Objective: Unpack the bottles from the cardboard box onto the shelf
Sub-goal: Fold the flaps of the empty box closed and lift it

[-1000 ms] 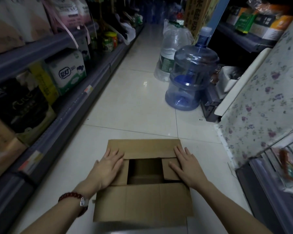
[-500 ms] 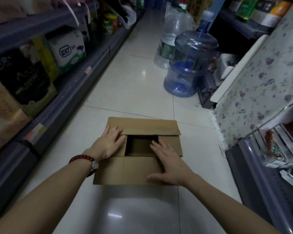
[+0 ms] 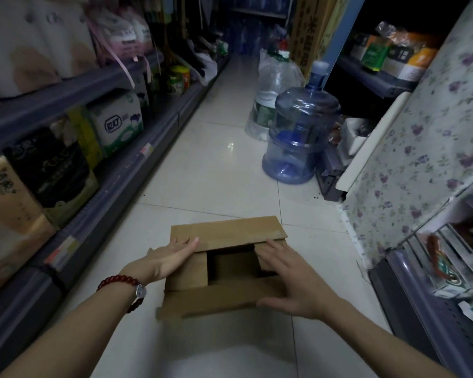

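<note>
The cardboard box (image 3: pixel 224 268) sits on the tiled floor (image 3: pixel 210 170) at about 6 o'clock in the head view, low and central in the aisle, its four top flaps folded in so that only a dark square gap shows in the middle; no bottles can be seen through that gap. Nearest, the right hand (image 3: pixel 290 279) lies flat over the flaps at the box's 3 o'clock side, fingers (image 3: pixel 277 248) spread and extended, thumb stretched along the near flap, gripping nothing. The left hand (image 3: pixel 170 257), with a red bead bracelet (image 3: pixel 120 286) at the wrist, rests at the box's 9 o'clock to 10 o'clock corner, fingers held together and laid flat on the side flap, also pinching nothing. The board looks thin, stiff and light, likely to crease instead of breaking, so I judge the flaps are best lifted by their free inner edges bordering the gap, the far flap (image 3: pixel 227 230) at 12 o'clock first since it overlaps the side ones. Any bottles inside would probably be heavier and smoother, better taken by the neck or body one at a time. Further off, at 10 o'clock, the left shelf (image 3: pixel 137 170) carries tissue packs (image 3: pixel 115 121); at 1 o'clock a blue water jug (image 3: pixel 301 135) stands on the floor, well apart from the box.
</note>
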Action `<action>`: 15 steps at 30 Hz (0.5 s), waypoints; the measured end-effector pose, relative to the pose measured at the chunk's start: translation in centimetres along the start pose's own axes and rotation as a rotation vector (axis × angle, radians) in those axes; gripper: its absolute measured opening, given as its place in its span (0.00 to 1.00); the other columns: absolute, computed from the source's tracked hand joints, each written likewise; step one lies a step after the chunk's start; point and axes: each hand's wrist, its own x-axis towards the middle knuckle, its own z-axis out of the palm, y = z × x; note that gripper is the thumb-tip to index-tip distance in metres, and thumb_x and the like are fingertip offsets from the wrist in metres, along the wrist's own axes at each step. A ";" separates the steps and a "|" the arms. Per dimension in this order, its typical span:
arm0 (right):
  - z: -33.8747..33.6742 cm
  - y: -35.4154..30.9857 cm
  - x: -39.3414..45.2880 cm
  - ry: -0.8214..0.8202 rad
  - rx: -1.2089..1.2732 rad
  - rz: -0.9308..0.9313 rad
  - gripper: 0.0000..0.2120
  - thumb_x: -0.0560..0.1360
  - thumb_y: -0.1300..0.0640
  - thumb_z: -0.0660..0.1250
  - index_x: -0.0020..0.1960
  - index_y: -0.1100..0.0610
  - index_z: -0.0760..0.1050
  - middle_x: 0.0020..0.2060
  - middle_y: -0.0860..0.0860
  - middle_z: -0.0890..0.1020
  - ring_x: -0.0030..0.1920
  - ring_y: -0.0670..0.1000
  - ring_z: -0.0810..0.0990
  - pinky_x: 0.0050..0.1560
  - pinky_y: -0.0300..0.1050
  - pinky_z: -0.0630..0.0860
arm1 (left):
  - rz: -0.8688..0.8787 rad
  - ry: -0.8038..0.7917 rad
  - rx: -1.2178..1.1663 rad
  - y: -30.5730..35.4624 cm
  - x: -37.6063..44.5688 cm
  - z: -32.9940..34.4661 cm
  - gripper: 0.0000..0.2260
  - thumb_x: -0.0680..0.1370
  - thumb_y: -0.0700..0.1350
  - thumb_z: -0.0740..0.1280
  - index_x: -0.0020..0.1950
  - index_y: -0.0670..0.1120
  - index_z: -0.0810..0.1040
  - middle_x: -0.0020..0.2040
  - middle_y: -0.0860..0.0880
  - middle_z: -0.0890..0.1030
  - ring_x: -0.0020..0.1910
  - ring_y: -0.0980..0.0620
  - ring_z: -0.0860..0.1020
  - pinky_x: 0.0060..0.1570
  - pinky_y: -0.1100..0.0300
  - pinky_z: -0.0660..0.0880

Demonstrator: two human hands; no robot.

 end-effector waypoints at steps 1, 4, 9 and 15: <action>-0.7 0.5 0.6 0.037 0.026 0.068 0.46 0.67 0.26 0.58 0.77 0.49 0.55 0.77 0.45 0.57 0.78 0.46 0.50 0.78 0.51 0.51 | -0.011 -0.007 -0.014 -0.1 0.0 -0.4 0.34 0.74 0.70 0.39 0.77 0.59 0.55 0.79 0.51 0.53 0.78 0.48 0.52 0.76 0.44 0.44; -1.7 2.1 3.2 0.205 0.037 0.252 0.44 0.67 0.26 0.58 0.75 0.50 0.60 0.75 0.46 0.63 0.77 0.48 0.56 0.78 0.52 0.54 | -0.043 0.004 -0.086 -0.2 0.2 -1.1 0.35 0.73 0.72 0.37 0.72 0.62 0.66 0.76 0.52 0.63 0.76 0.47 0.58 0.76 0.43 0.45; 0.6 4.5 7.6 0.204 0.111 0.609 0.49 0.62 0.28 0.69 0.76 0.42 0.54 0.79 0.53 0.52 0.78 0.61 0.49 0.75 0.58 0.52 | -0.037 0.076 -0.220 -0.9 1.1 -1.5 0.38 0.66 0.78 0.40 0.61 0.63 0.76 0.69 0.53 0.73 0.71 0.48 0.67 0.75 0.44 0.51; 3.8 6.8 9.3 0.012 0.452 0.799 0.47 0.60 0.28 0.71 0.74 0.32 0.53 0.79 0.54 0.45 0.76 0.67 0.52 0.72 0.64 0.59 | 0.026 0.218 0.161 -1.2 2.2 0.3 0.42 0.62 0.77 0.56 0.73 0.63 0.60 0.77 0.50 0.57 0.73 0.43 0.57 0.73 0.47 0.57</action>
